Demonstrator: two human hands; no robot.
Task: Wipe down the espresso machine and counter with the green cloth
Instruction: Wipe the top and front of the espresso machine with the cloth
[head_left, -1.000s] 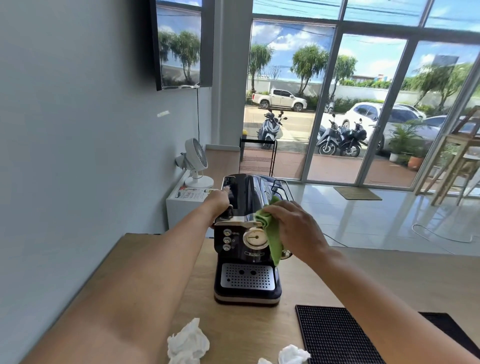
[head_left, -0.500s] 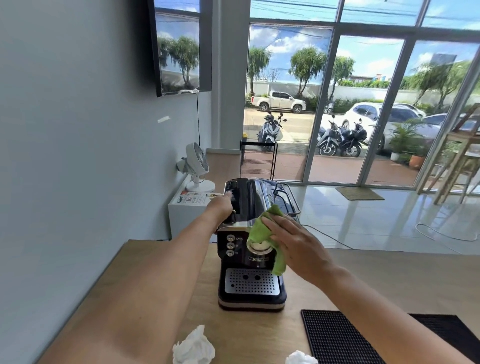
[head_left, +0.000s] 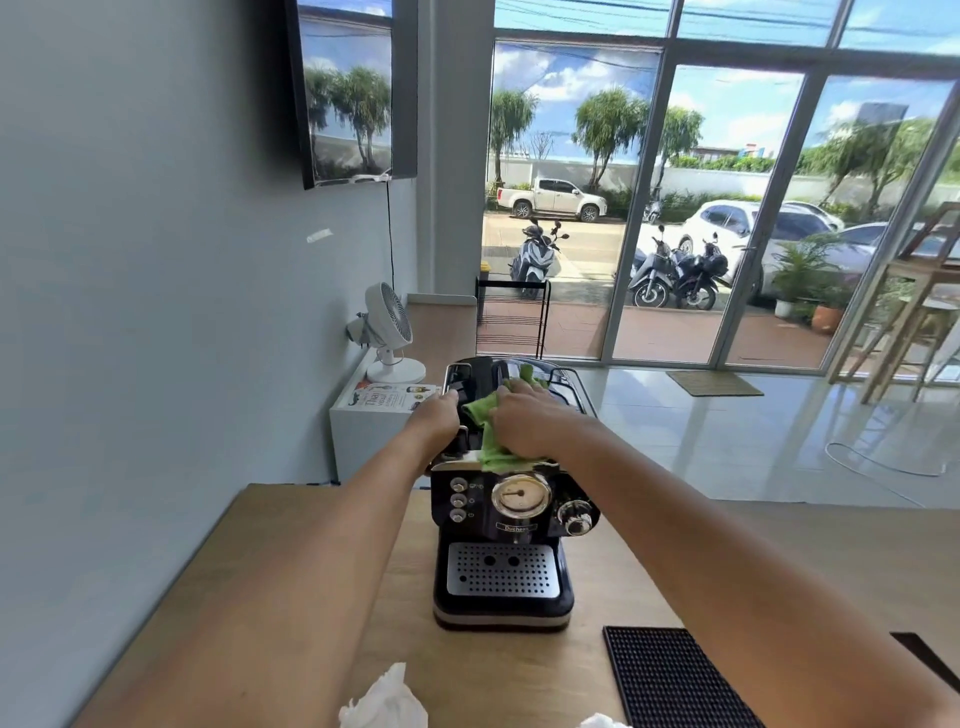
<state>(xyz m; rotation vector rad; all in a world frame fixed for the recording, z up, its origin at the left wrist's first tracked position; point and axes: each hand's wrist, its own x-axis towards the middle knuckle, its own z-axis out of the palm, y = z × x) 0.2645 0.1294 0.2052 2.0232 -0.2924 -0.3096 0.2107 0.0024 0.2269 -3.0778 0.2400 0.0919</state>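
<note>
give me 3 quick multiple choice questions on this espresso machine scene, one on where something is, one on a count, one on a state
1. Where is the green cloth?
A) on top of the espresso machine
B) on the black mat
C) on the floor

2. How many small round buttons sit left of the gauge?
A) one
B) three
C) five

3. What is the left hand doing?
A) resting on the counter
B) holding tissue
C) bracing the machine's top left edge

Answers: 1 A, the right hand presses it there; 2 B, three stacked in a column; 3 C, it rests there.
</note>
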